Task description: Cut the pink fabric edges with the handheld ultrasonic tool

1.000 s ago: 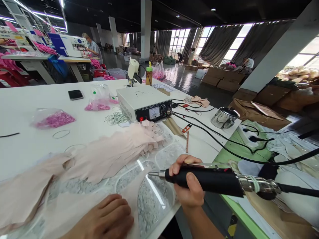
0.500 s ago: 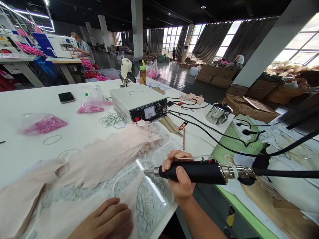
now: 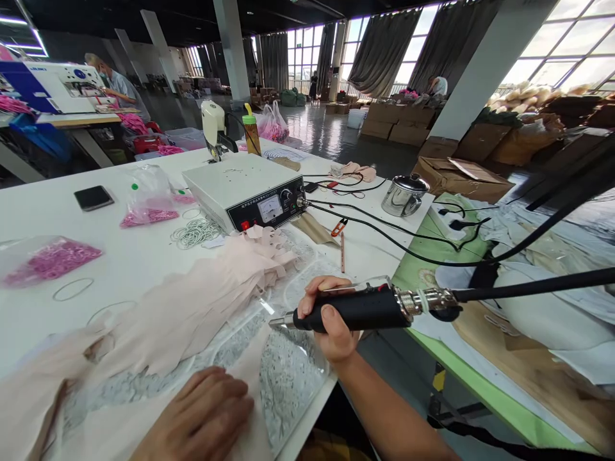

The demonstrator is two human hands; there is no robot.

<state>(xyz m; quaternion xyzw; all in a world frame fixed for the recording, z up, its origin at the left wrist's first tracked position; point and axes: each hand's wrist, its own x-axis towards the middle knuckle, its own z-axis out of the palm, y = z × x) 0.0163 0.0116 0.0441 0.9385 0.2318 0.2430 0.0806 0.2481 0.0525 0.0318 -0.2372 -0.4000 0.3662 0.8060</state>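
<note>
My right hand point(image 3: 329, 320) is closed round a black hand-held tool point(image 3: 358, 308) with a metal tip pointing left, just above a clear plate point(image 3: 293, 378) at the table's near edge. A black cable runs from the tool's back end to a white control box point(image 3: 245, 191). Flat on a pale pink fabric strip point(image 3: 192, 307), my left hand point(image 3: 202, 419) presses with fingers together at the bottom edge. Several more pink fabric pieces lie piled across the plate towards the box.
On the white table point(image 3: 43, 211) lie bags of pink rings point(image 3: 50, 259), loose white rings point(image 3: 195, 232), a black phone point(image 3: 93, 197), red snips point(image 3: 339, 226) and a steel pot point(image 3: 404, 194). A green bench point(image 3: 480, 397) with cloth stands to the right. A person sits at a sewing machine point(image 3: 57, 86) far left.
The view has dipped and swung slightly. My right hand with the tool has moved left and lower, bringing the tip closer to the plate. My left hand stays on the fabric.
</note>
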